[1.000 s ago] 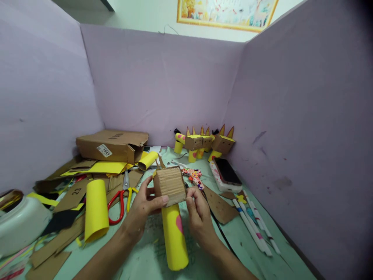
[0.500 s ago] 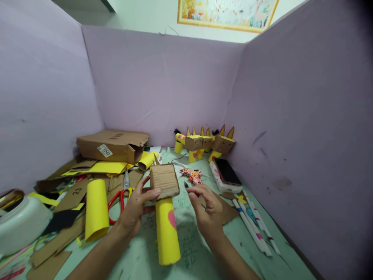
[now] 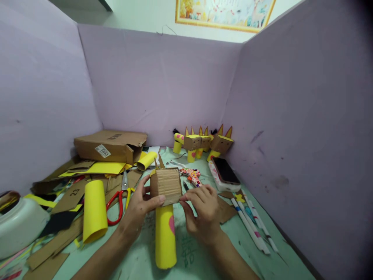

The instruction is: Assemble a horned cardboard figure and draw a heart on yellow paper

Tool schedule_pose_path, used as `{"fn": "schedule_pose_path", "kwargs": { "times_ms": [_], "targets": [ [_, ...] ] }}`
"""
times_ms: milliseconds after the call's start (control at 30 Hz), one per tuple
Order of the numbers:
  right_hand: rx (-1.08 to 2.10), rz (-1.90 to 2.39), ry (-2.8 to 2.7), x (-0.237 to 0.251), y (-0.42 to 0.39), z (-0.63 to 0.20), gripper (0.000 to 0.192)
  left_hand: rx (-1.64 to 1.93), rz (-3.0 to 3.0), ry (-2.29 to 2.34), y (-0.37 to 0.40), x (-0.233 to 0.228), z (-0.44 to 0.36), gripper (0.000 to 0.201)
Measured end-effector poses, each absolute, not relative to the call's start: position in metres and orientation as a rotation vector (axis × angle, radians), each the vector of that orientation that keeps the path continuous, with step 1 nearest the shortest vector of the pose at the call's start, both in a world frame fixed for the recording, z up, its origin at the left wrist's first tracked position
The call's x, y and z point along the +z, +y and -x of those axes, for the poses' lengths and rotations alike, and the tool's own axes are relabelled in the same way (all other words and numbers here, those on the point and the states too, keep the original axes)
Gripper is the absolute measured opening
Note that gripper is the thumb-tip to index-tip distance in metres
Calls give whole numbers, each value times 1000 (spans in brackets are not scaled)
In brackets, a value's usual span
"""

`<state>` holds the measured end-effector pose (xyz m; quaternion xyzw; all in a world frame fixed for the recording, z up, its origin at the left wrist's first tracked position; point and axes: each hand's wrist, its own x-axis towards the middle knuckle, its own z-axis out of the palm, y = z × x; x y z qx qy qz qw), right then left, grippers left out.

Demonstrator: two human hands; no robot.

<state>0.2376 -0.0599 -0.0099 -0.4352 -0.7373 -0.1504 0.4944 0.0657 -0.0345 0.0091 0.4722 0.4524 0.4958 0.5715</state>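
A brown cardboard animal head [image 3: 167, 184], box-shaped with two pointed pieces on top, sits on a yellow paper tube [image 3: 165, 243] marked with a pink spot. My left hand [image 3: 142, 208] grips the head from its left side, thumb across the ribbed front face and fingers around the edge. At the head's lower right corner, my right hand [image 3: 204, 208] pinches the edge with bent thumb and forefinger. Whether something small is between those fingertips is hidden. A dark pen tip [image 3: 185, 186] shows just behind my right fingers. Further back lies a colourful patterned glue gun [image 3: 191, 175].
Red-handled scissors [image 3: 119, 206], a yellow tube [image 3: 95, 212] and cardboard scraps [image 3: 72, 192] crowd the left, before a cardboard box [image 3: 112, 146]. Finished yellow animal figures [image 3: 204, 144] stand at the back. A phone [image 3: 225, 171] and white markers [image 3: 250, 227] lie right.
My right hand has moved left onto the head's lower right corner. The head has turned and tipped slightly, showing more of its front and the pointed pieces. My left hand keeps its grip.
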Motion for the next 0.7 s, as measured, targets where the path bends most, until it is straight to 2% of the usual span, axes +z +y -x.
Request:
{"fn": "schedule_pose_path", "kwargs": {
  "times_ms": [433,500,700],
  "targets": [
    [-390,1012,-1832,-12,-54,-233,13,1158,-1093,1040,-34,8,-67,82],
    [-265,1047,-1793,-14,-55,-230,12,1148,-1073,1035,-35,9,-68,81],
    [398,1186,-1558,-19,-61,-223,17,1136,-1077,1009,-37,10,-69,78]
  ]
}}
